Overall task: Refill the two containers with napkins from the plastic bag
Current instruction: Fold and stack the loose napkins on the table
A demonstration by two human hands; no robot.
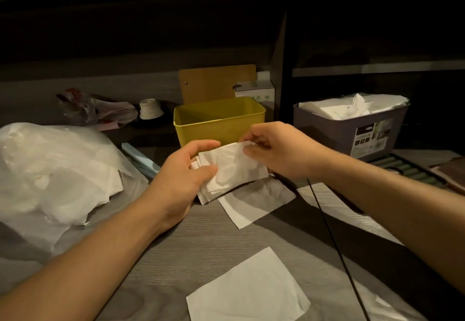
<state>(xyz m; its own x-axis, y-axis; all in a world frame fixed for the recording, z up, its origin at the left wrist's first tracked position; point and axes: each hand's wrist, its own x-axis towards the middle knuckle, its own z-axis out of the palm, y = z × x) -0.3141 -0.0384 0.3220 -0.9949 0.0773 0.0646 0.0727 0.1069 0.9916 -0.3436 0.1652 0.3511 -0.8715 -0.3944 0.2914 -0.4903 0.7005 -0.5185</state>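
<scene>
A small stack of white napkins (232, 169) is held above the table in front of the yellow container (219, 123), whose visible inside looks empty. My left hand (181, 172) grips the stack's left side, thumb on top. My right hand (279, 149) pinches the top napkin's upper right corner. The grey container (349, 129) at the right is filled with napkins. The clear plastic bag (50, 169) with more napkins lies at the left.
Loose napkins lie on the wooden table, one under the stack (254, 202) and one near the front edge (246, 290). A thin black cable (334, 245) crosses the table at the right. Behind stand a wooden board (216, 81), a white box (256, 94) and a crumpled bag (85, 109).
</scene>
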